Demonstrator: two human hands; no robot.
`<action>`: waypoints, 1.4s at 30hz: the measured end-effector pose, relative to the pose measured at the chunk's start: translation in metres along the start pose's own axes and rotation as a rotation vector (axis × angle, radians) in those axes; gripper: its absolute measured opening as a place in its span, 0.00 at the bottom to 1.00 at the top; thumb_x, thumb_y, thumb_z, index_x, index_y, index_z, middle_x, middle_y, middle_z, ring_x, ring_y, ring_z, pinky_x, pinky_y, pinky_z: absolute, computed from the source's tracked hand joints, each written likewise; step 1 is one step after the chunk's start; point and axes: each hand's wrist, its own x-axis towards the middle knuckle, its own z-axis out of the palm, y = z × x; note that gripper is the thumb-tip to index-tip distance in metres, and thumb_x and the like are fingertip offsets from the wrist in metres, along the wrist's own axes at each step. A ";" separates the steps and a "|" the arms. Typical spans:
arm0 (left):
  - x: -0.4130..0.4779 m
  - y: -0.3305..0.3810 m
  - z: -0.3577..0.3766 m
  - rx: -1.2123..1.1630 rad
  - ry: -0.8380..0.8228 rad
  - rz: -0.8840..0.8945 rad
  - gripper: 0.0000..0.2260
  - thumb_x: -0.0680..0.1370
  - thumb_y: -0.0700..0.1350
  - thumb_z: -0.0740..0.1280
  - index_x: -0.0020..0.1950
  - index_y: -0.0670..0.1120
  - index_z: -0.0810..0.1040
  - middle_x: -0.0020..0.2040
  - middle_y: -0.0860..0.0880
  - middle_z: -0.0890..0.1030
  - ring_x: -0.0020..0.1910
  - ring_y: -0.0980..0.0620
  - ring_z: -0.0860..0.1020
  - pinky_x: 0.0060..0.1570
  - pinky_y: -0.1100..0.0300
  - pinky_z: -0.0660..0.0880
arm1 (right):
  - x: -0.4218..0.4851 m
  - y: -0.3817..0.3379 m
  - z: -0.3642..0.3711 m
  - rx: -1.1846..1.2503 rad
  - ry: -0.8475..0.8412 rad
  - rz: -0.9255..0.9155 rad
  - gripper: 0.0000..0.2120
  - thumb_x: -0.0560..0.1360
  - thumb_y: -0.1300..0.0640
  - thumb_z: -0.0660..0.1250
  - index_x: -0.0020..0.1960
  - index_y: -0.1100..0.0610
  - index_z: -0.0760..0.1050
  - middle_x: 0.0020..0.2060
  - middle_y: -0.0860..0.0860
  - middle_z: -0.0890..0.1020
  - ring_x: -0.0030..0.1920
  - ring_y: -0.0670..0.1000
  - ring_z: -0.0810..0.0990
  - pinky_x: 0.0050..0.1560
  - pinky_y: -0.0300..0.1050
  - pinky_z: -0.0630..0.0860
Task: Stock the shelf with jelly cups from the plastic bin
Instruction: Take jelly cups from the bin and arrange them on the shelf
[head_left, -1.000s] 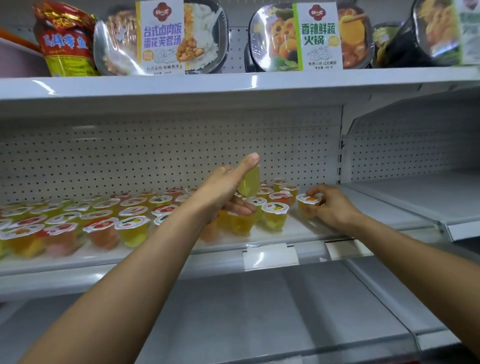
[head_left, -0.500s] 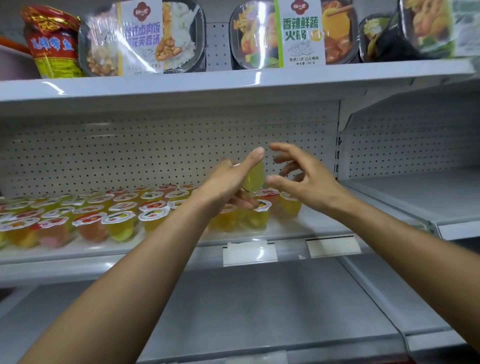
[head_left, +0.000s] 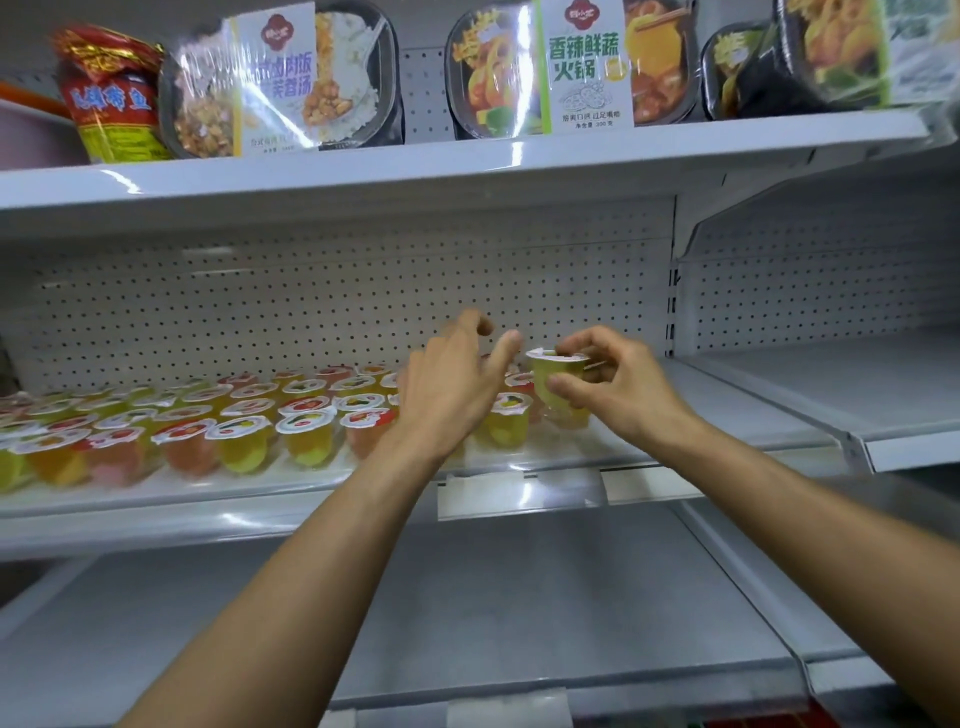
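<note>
Rows of jelly cups (head_left: 306, 431) in yellow, orange and red stand on the white middle shelf (head_left: 727, 410), filling its left and centre. My right hand (head_left: 613, 389) pinches a greenish-yellow jelly cup (head_left: 558, 376) upright, just above the rightmost cups. My left hand (head_left: 457, 389) hovers right beside it with fingers spread and relaxed, holding nothing. The plastic bin is out of view.
The upper shelf (head_left: 467, 161) carries boxed ready meals (head_left: 545, 67) and a red snack bag (head_left: 111, 98). A pegboard back wall (head_left: 311, 301) runs behind the cups. A grey lower shelf (head_left: 519, 597) lies below, and a neighbouring shelf bay (head_left: 857, 384) stands to the right.
The greenish jelly cup passed from my left hand to my right hand. My right hand rose from the shelf to take it, and my left hand's fingers spread open.
</note>
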 end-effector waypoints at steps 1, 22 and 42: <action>0.000 -0.005 0.002 0.151 0.067 0.067 0.18 0.79 0.63 0.57 0.62 0.53 0.72 0.55 0.50 0.80 0.53 0.45 0.78 0.48 0.53 0.72 | -0.001 0.006 -0.001 -0.035 0.012 0.025 0.12 0.70 0.61 0.75 0.48 0.50 0.76 0.44 0.48 0.81 0.38 0.42 0.81 0.37 0.39 0.79; 0.001 -0.026 0.018 0.444 -0.210 0.326 0.19 0.73 0.55 0.70 0.64 0.59 0.75 0.63 0.56 0.78 0.64 0.51 0.68 0.57 0.53 0.59 | -0.009 0.030 0.018 -0.476 -0.050 0.078 0.14 0.72 0.50 0.72 0.57 0.47 0.74 0.54 0.51 0.79 0.50 0.53 0.78 0.51 0.48 0.76; -0.166 -0.093 -0.041 0.048 -0.058 -0.141 0.16 0.74 0.52 0.72 0.61 0.54 0.77 0.55 0.56 0.77 0.45 0.59 0.77 0.47 0.55 0.77 | -0.091 0.007 0.068 -0.539 -0.252 -0.524 0.15 0.73 0.57 0.66 0.60 0.54 0.76 0.54 0.51 0.77 0.52 0.52 0.76 0.44 0.42 0.71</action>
